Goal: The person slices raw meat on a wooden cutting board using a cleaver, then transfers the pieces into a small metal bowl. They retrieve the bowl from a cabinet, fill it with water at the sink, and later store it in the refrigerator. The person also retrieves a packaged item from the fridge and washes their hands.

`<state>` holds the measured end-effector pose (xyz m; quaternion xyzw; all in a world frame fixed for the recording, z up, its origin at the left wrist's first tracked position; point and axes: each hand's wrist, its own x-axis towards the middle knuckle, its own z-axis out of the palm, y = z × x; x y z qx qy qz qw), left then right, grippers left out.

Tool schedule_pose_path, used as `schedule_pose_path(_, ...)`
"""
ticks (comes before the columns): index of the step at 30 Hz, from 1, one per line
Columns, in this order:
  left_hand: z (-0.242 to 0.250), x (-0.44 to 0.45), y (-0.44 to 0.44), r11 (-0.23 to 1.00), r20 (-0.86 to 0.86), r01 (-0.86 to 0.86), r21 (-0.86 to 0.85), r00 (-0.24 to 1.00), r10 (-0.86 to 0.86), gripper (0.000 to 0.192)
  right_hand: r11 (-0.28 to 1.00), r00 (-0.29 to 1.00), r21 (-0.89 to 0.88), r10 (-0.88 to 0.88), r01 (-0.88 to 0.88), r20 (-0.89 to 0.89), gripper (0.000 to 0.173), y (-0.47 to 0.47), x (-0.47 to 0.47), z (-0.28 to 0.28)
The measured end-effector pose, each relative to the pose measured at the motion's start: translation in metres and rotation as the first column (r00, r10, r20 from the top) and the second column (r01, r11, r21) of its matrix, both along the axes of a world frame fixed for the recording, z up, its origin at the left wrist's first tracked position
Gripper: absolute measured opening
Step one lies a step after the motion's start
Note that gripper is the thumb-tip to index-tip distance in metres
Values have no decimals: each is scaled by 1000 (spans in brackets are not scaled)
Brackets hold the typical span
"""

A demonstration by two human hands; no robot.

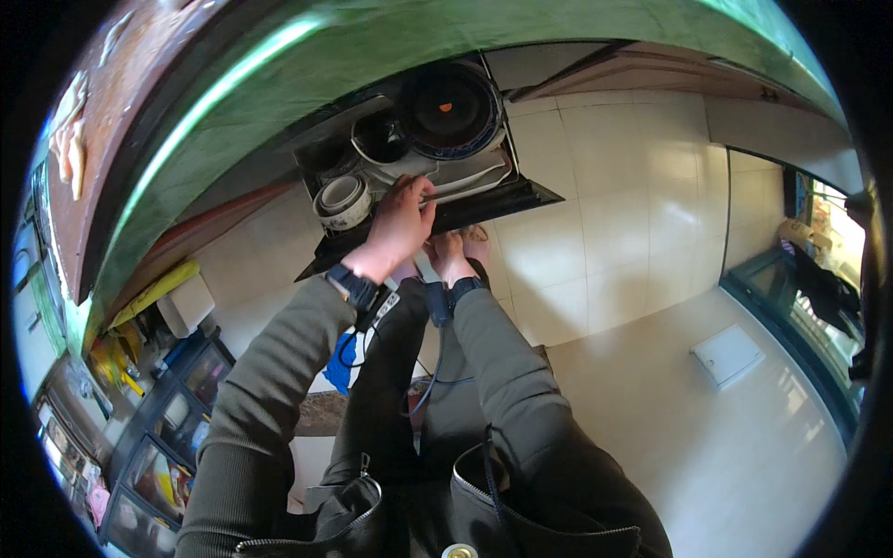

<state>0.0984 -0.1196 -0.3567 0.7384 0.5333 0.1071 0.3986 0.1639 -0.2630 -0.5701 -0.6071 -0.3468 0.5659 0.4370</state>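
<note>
A pull-out drawer (481, 208) with a black front stands open under the green counter. My left hand (404, 213) reaches over its front edge, fingers bent at the rim of the pale dishes (464, 183). Whether it grips something thin there is unclear. Just outside the drawer front is my right hand (446, 252), lower down, its fingertips partly hidden by the front. Nested white bowls (342, 197) stand at the drawer's left end. A large dark round dish (450, 111) lies towards the back, beside a smaller dark bowl (382, 136).
The green counter edge (446, 24) overhangs the drawer. A dark-framed cabinet (164, 432) with clear doors stands at left, below a yellow item (157, 293). Tiled floor (614, 216) extends right to a white flat box (728, 354). A cable (436, 373) hangs by my legs.
</note>
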Motion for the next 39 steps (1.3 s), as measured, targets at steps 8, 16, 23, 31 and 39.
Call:
schedule_pose_path(8, -110, 22, 53, 961, -102, -267, -74, 960, 259, 21, 603, 852, -670, 30, -433, -523, 24, 32, 45, 89)
schedule_pose_path(16, -151, 28, 100, 851, -259, -489, -193, 862, 436, 47, 999, 774, -14, 31, -29, 633, 20, 169, 144, 93)
schedule_pose_path(23, -130, 37, 102, 414, 59, -516, -750, 571, 819, 57, 999, 775, 7, -35, 40, 631, 24, 218, 121, 33)
schedule_pose_path(31, -104, 23, 77, 368, 32, -391, -844, 647, 762, 36, 886, 912, -447, -282, 127, -298, 19, 175, 133, 109)
schedule_pose_path(39, -53, -35, 12, 337, 253, -41, -941, 574, 779, 33, 846, 640, -421, -131, -326, -758, 40, 70, 137, 169)
